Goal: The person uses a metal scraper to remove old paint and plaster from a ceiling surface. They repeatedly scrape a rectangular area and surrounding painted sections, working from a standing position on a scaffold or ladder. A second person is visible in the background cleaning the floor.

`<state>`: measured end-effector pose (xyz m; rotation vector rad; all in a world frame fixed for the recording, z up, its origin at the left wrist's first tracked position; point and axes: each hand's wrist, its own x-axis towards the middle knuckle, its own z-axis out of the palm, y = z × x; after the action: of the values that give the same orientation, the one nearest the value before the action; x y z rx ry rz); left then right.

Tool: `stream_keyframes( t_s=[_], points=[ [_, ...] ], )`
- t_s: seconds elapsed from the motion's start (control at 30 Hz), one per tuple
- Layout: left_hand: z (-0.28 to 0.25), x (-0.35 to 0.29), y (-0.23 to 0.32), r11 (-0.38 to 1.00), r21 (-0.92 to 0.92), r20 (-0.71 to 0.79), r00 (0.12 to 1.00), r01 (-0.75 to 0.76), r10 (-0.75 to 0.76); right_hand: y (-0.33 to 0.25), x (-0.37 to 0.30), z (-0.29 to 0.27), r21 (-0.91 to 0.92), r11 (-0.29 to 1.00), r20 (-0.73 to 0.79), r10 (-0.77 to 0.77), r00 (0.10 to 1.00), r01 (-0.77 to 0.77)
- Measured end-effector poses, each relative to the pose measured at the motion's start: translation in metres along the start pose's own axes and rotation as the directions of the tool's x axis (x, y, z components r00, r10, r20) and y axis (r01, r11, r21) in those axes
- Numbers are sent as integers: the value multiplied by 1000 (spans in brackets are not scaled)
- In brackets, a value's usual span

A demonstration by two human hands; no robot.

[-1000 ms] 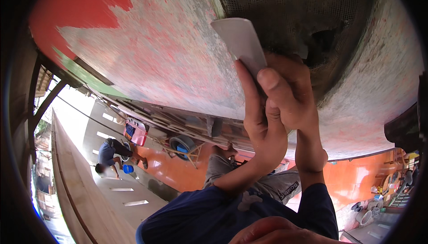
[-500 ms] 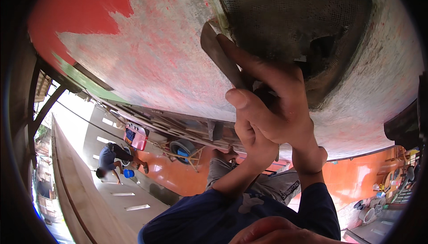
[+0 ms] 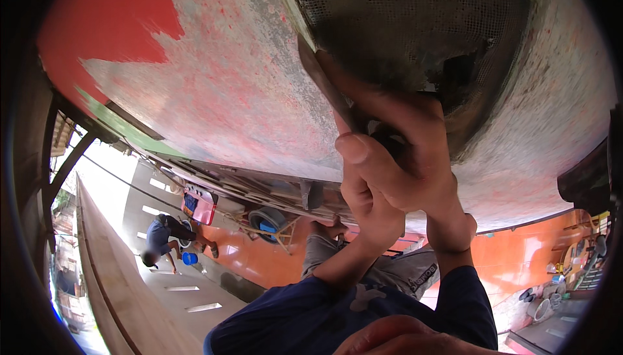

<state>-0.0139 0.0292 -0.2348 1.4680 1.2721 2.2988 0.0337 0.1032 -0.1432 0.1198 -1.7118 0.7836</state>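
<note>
Overhead is a large curved surface point(image 3: 227, 89), patchy white and pink with solid red at the far left. A dark mesh panel point(image 3: 402, 17), torn in one spot, is set into it with a pale, rough border. My right hand point(image 3: 418, 154) is closed around a flat dark blade point(image 3: 324, 85), a finger stretched along it toward the tip. The blade stands nearly edge-on at the panel's left border. My left hand point(image 3: 373, 209) is closed just below, pressed against the right; the blade's grip end is hidden between them.
Below left, a person point(image 3: 162, 235) bends near a blue bucket point(image 3: 189, 258). A dark round tub point(image 3: 267, 222) and a pink container point(image 3: 200, 206) stand on the orange tiled floor point(image 3: 243, 254). A dark bracket point(image 3: 587, 176) sits at the right, and basins point(image 3: 542, 309) lie lower right.
The blade has turned from showing its broad face to nearly edge-on, and its tip sits slightly lower. Both hands keep their grip. The surface and panel have shifted slightly left in view.
</note>
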Motion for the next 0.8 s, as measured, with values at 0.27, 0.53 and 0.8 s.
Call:
stream_keyframes(
  t_s=[0.27, 0.53, 0.8],
  points=[
    [15, 17, 19, 977, -175, 47, 993, 119, -112, -10, -1, -13, 36, 945, 62, 324, 944, -326],
    [17, 26, 30, 999, -12, 120, 992, 51, -49, 0, -6, -11, 18, 967, -5, 255, 967, -254],
    [21, 32, 33, 999, -10, 110, 993, 52, -50, -7, -5, -10, 150, 881, -8, 454, 891, -448]
  ],
)
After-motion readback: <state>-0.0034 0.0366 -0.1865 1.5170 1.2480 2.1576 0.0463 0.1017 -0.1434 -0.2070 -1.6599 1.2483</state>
